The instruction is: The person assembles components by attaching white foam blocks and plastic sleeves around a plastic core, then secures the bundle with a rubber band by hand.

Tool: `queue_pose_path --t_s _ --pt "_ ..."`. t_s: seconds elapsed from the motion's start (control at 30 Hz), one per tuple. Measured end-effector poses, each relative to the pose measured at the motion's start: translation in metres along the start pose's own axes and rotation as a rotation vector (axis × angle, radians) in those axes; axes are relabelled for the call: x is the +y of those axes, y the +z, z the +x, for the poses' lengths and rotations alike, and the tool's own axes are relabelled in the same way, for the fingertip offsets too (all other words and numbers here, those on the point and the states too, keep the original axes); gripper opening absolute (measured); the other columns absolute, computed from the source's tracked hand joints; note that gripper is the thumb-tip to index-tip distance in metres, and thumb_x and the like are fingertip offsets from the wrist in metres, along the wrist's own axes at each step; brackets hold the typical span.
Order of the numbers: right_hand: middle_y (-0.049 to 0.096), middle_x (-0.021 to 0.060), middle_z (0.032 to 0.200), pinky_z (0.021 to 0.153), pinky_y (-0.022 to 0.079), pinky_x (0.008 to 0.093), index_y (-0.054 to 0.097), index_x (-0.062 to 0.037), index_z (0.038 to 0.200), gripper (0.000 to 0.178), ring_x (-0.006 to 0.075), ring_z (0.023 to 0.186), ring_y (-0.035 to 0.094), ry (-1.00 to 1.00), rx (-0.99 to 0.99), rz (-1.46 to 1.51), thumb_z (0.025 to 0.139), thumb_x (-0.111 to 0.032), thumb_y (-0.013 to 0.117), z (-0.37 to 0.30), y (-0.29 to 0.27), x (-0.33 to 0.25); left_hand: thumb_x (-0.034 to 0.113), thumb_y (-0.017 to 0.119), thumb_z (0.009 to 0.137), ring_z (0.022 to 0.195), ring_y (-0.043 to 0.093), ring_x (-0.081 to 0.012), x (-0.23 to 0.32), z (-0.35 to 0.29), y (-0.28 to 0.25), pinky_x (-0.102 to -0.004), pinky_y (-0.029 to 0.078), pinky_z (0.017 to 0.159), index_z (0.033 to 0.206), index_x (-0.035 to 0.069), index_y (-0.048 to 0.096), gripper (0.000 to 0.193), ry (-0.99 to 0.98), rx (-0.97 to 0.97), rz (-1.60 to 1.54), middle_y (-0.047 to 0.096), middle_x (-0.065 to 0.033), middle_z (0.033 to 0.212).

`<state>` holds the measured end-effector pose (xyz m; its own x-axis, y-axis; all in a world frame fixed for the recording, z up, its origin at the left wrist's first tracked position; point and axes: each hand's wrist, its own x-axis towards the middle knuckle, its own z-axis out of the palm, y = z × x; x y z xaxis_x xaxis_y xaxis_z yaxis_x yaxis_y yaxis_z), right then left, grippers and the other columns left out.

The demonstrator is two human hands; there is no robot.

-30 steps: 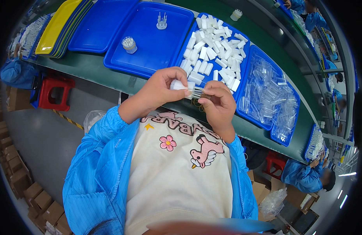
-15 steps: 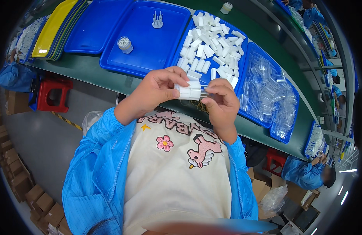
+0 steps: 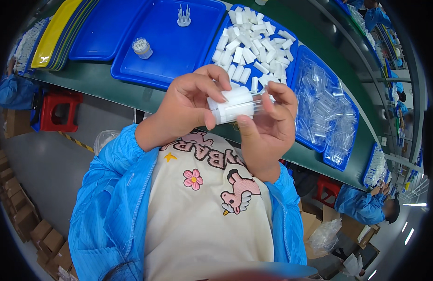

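In front of my chest, a clear pronged holder is fitted with white block-like pieces packed side by side into a drum, lying sideways. Its base end sits in my left hand, thumb below and fingers above. My right hand has its thumb and fingers about the bare prongs at the other end; fingers cover some of the tips. On the blue tray beyond stand a bare pronged holder and another holder filled with white pieces.
Loose white pieces heap in a second blue tray. Right of it, blue trays hold clear plastic tubes. Stacked yellow and blue trays lie at the left. A red stool stands below the green bench; a co-worker in blue is at right.
The holder has tilted, its pronged end rising and showing more of its side. My right hand has shifted right, its fingers opening wider around the prongs. The whole view has moved slightly.
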<state>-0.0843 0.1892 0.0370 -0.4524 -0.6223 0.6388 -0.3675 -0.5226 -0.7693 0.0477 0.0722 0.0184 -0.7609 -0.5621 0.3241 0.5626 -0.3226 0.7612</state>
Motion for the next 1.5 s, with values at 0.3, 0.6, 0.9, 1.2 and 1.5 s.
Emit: queue_pose_path --t_s 0.3,0.6,0.9,1.2,1.5 --pt "0.049 0.0198 0.126 0.089 0.051 0.0378 0.059 -0.0009 0.114 0.048 0.0255 0.11 0.055 0.001 -0.07 0.024 0.072 -0.001 0.081 0.003 -0.01 -0.006 0.035 0.087 0.069 0.103 0.056 -0.0164 0.003 0.002 0.009 -0.0318 0.05 0.089 0.098 0.01 0.065 0.044 -0.08 0.04 -0.14 0.054 -0.0053 0.11" --pt "0.065 0.0124 0.1 0.073 0.051 0.0388 0.066 -0.0052 0.092 0.037 0.0284 0.088 0.062 -0.218 -0.293 -0.028 0.063 -0.014 0.087 0.016 -0.037 -0.007 0.049 0.079 0.072 0.095 0.061 -0.0136 0.006 0.001 0.012 -0.0267 0.053 0.084 0.093 0.016 0.06 0.044 -0.28 -0.068 -0.202 0.051 -0.0017 0.105" --pt "0.063 0.0125 0.098 0.059 0.048 0.0364 0.069 -0.0045 0.091 0.037 0.026 0.083 0.059 -0.472 -0.369 -0.013 0.058 -0.007 0.086 0.025 -0.034 -0.004 0.049 0.08 0.071 0.092 0.062 -0.0135 0.012 0.0 0.011 -0.0255 0.053 0.08 0.092 0.016 0.061 0.044 -0.253 -0.107 -0.159 0.052 -0.0024 0.103" --pt "0.062 0.0135 0.093 0.053 0.045 0.0333 0.067 -0.0008 0.09 0.039 0.0258 0.077 0.059 -0.529 -0.406 -0.062 0.055 -0.005 0.085 0.029 -0.032 -0.007 0.047 0.081 0.073 0.089 0.063 -0.0154 0.013 -0.002 0.01 -0.0259 0.053 0.078 0.09 0.015 0.06 0.042 -0.242 -0.13 -0.184 0.052 -0.0039 0.102" --pt "0.065 0.0131 0.096 0.058 0.047 0.0337 0.066 -0.0015 0.092 0.038 0.0266 0.078 0.063 -0.494 -0.342 -0.111 0.059 -0.006 0.085 0.024 -0.033 -0.01 0.044 0.081 0.074 0.089 0.063 -0.0164 0.01 -0.004 0.008 -0.0265 0.053 0.078 0.089 0.014 0.061 0.039 -0.243 -0.131 -0.213 0.051 -0.0039 0.104"
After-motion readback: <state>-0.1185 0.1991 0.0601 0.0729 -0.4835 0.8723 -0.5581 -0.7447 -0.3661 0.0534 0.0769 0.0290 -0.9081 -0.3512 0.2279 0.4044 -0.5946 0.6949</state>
